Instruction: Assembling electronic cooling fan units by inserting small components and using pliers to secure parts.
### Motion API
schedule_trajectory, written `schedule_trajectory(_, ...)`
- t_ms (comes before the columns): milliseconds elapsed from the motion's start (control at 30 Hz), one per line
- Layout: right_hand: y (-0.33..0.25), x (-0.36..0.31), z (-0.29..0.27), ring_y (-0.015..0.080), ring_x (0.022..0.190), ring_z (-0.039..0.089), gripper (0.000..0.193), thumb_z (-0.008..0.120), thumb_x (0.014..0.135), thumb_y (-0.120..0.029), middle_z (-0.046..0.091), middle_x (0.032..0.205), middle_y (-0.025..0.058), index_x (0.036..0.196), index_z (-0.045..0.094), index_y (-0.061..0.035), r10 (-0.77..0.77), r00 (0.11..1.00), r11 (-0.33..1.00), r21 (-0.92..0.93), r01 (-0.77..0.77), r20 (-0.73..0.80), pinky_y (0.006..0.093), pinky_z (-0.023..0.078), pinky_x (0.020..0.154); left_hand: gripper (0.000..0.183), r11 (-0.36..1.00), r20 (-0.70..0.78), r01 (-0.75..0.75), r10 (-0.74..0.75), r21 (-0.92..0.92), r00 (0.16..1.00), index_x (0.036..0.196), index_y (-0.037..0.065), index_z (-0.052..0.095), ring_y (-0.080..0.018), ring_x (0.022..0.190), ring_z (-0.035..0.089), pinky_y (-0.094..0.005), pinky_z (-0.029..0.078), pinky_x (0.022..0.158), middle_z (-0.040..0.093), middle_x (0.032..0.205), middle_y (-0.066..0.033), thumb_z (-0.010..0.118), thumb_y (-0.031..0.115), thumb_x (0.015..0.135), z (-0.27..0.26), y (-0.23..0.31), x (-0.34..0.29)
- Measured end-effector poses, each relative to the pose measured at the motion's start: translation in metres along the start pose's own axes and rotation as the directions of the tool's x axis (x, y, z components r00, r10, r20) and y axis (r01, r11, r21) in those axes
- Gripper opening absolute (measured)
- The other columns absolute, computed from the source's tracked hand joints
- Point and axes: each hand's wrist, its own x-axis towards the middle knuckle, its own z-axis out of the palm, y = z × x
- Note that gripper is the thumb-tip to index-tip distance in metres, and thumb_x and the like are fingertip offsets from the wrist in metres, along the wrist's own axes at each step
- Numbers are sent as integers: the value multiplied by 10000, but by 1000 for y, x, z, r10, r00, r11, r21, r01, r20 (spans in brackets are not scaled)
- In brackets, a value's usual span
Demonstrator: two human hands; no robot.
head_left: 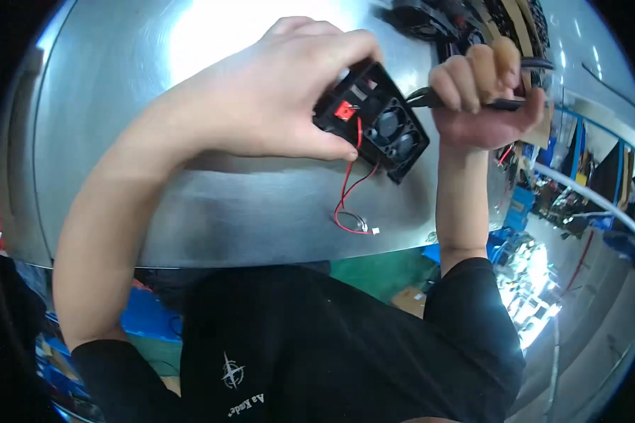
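My left hand (pixel 289 84) grips a black plastic housing (pixel 381 95), tilted above the metal table, with the thumb along its near side. Two small round fans (pixel 388 125) sit in the housing, and a small red part (pixel 344 110) shows beside them. Thin red and black wires (pixel 341 208) trail down from it to a small white plug (pixel 375 230). My right hand (pixel 483 92) is closed round black-handled pliers (pixel 508 104). Their dark tip points left at the housing's right edge; whether it touches cannot be made out.
The shiny metal tabletop (pixel 261 211) lies under both hands, its near edge by my body. More black fan parts (pixel 430 21) are heaped at the far right, beside cardboard (pixel 525 21). Past the right edge are blue bins (pixel 518 208) and a pale rail (pixel 585 194).
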Motion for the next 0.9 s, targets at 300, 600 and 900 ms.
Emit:
schedule_trajectory(300,16,-34,76,58,674,435,631,509,1012,-432,574,1001,22,1437,516,34,-106,831,603,-700,-382,-546,215,340,620,703,452,154,238,-215,-860,964,1441,57,488,-151,1100,666,-308,553,940,677,1187,-72,851,204,857,0,10,-1)
schedule_trajectory(600,20,-52,76,25,776,586,381,718,940,-302,674,871,-31,1233,618,-81,321,727,567,-492,-661,-607,197,411,677,572,365,603,621,-176,-694,778,1451,4,529,-69,1035,642,-240,522,879,701,1148,-53,713,315,1008,5,45,2)
schedule_trajectory(900,32,-50,78,15,677,517,291,684,948,-171,629,809,-47,1223,632,-92,185,743,591,-531,-607,-644,207,371,572,605,950,-47,241,-255,-198,966,1443,35,535,-234,1258,615,-381,453,1077,658,1346,-153,702,329,941,-23,57,3)
